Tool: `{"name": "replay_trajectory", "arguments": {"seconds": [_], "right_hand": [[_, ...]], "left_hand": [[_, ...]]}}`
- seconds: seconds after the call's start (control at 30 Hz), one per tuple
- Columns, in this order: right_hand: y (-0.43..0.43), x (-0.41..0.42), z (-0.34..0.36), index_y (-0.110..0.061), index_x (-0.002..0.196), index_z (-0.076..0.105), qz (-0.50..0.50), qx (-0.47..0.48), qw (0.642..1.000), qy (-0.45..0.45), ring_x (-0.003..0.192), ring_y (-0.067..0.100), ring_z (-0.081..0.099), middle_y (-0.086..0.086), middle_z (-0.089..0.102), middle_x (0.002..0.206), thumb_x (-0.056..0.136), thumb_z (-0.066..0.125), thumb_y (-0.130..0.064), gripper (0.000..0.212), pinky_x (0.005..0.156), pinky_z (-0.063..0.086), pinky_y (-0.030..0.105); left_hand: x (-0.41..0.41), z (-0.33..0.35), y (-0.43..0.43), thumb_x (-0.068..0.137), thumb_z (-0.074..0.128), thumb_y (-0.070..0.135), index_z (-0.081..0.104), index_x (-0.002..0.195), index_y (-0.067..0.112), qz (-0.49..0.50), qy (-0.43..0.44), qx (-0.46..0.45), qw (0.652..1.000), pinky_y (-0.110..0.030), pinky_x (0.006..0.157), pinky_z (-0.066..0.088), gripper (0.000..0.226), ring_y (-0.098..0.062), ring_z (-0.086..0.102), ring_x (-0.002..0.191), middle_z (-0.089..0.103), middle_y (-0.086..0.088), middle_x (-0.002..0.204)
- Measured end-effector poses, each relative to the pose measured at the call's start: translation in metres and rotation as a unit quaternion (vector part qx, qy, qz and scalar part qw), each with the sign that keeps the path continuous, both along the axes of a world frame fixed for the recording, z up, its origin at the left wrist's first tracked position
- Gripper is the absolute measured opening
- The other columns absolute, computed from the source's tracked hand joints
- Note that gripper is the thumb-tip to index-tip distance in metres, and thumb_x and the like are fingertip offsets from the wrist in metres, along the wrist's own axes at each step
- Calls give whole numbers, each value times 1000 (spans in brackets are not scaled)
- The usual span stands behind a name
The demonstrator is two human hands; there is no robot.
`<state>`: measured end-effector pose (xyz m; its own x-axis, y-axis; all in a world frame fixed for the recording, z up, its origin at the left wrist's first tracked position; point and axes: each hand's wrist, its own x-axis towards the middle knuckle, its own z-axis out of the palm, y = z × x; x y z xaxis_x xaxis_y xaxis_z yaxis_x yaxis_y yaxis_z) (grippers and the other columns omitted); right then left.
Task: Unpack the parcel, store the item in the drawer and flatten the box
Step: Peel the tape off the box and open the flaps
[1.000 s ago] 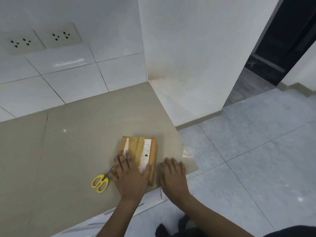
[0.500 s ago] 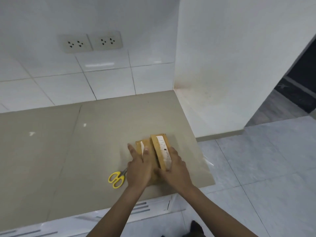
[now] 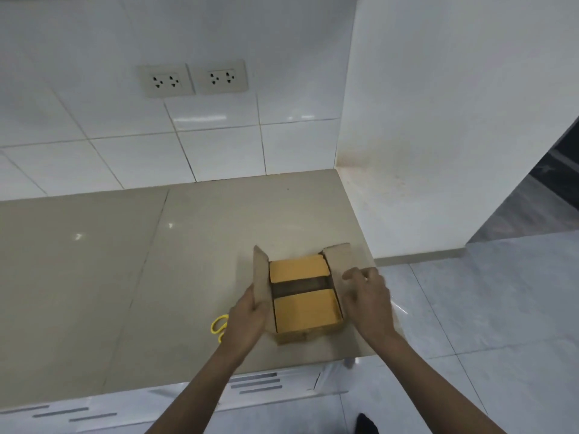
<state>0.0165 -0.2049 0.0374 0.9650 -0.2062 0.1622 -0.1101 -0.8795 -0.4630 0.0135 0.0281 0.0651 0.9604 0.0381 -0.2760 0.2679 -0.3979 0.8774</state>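
Note:
A small cardboard box (image 3: 305,308) sits near the right front corner of the beige countertop (image 3: 156,277). Its two long outer flaps stand spread to the left and right. Two orange inner flaps lie folded down, and a dark gap runs between them; what is inside is hidden. My left hand (image 3: 247,317) pinches the left flap. My right hand (image 3: 368,296) rests on the right flap with its fingers curled over it. Yellow-handled scissors (image 3: 218,325) lie just left of my left hand, partly hidden by it.
White drawer fronts with grey handles (image 3: 257,382) run below the counter's front edge. A tiled wall with two socket plates (image 3: 192,79) backs the counter. A white wall closes off the right side. Grey floor tiles (image 3: 485,308) lie to the right.
Both hands moved from pressing on the closed box top to pulling its outer flaps apart. The box now stands open, showing its orange inner flaps. The view shifted leftward.

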Motion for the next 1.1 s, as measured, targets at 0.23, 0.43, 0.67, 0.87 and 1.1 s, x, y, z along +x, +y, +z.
{"name": "replay_trajectory", "arguments": {"seconds": [0.23,0.43,0.67,0.87,1.1], "right_hand": [[21,7,3,-27,104,61,52,40,990,122,101,22,41,-2,43,108,97,39,-49,32,83,44,40],[17,-9,27,-27,58,58,-4,358,930,87,82,13,62,7,68,85,99,39,-37,46,72,42,23],[10,-36,7,-20,89,66,127,203,964,116,102,-14,44,-18,53,104,97,47,-26,22,85,34,16],[17,8,14,-32,122,53,237,-76,966,67,135,18,30,-15,41,148,91,43,-28,33,99,28,39],[17,71,23,-27,145,32,185,-33,979,81,145,21,17,-5,30,156,91,45,-23,55,114,17,50]], "left_hand": [[-9,-26,32,90,65,22,22,151,14,-84,-41,178,979,-35,110,36,76,-27,39,138,29,-11,157],[2,-16,23,100,37,46,15,152,32,-182,-110,240,947,-44,121,5,58,-9,12,148,13,13,160],[4,-28,0,48,61,88,-21,150,22,-252,5,314,915,-56,117,14,146,-19,-5,150,-23,3,161],[4,-46,-6,64,80,43,-9,151,9,-208,-95,267,936,-36,114,31,129,-25,20,147,3,-11,163],[3,-53,-3,62,80,48,-10,151,11,-197,-103,257,940,-32,117,25,132,-22,14,149,-2,-7,163]]}}
